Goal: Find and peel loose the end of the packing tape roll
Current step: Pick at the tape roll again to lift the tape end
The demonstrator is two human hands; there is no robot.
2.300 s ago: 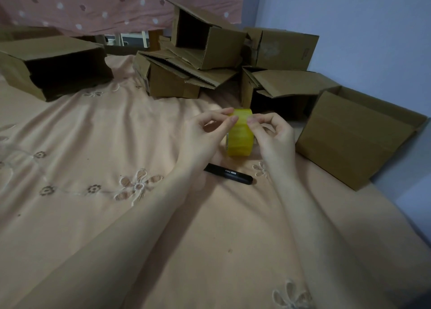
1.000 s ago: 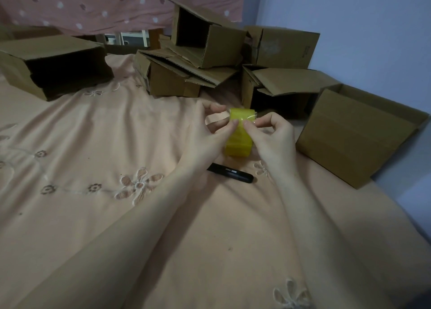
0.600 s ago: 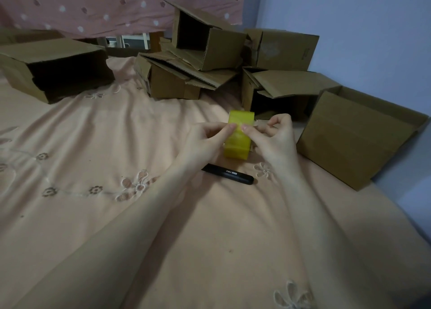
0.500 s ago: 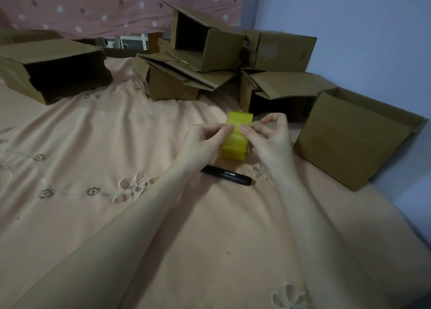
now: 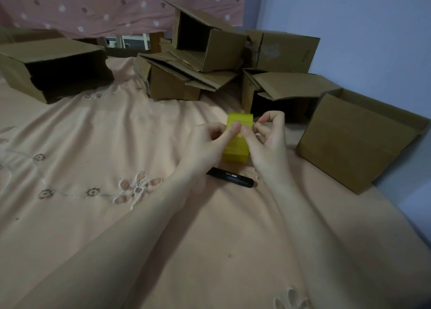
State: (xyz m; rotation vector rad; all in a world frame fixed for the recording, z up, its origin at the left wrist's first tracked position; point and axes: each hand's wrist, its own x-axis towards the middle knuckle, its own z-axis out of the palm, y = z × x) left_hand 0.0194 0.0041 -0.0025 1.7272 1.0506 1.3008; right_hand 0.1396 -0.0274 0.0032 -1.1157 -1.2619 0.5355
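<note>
Dim, flat indoor light with a bluish cast. Soft shadows under the forearms; wide-angle bending and slight blur toward the edges.

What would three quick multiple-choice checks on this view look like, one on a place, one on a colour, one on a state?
1. Where does the black pen lie?
A. On the bedsheet, just nearer the camera than the tape roll
B. Inside a cardboard box
C. In the right hand

2. What colour is the tape roll?
A. Brown
B. Yellow
C. Clear white

3. How is the tape roll held?
A. Lying loose on the sheet, untouched
B. In the left hand only
C. Between both hands, thumbs meeting on its outer face

Answers:
1 A: the pen rests on the bedsheet below the tape roll, apart from every box.
2 B: the roll shows yellow between the fingers.
3 C: the left hand and right hand both close on it, thumbs side by side on its face.
</note>
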